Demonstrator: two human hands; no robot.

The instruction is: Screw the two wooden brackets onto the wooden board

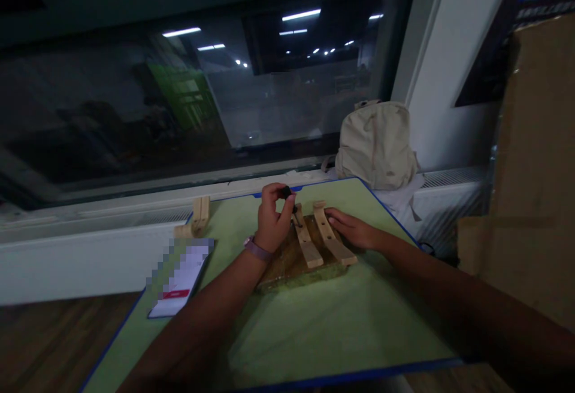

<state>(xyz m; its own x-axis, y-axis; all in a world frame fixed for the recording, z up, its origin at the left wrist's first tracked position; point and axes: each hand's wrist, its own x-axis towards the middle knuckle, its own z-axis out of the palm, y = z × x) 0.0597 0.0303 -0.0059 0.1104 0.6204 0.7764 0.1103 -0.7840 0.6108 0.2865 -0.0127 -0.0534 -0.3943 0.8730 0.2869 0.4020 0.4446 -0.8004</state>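
Observation:
My left hand (272,219) is closed in a pinch around a small tool with a black handle (288,192). Its thin dark lower part points down at the left curved wooden piece (308,246); the exact kind of tool is hard to make out. To the right lies a second curved wooden piece (331,240), with dark holes along it. Both pieces rest on a brown wooden board (281,267). My right hand (354,228) has its fingers stretched out against the right piece's far side, at the board's edge; its thumb is hidden.
The green table (359,321) has a blue edge. A phone (179,282), partly pixelated, lies at the left. More curved wooden pieces (200,213) stand at the table's far left corner. Behind the table are a beige backpack (377,144) and a window; cardboard (539,159) stands at the right.

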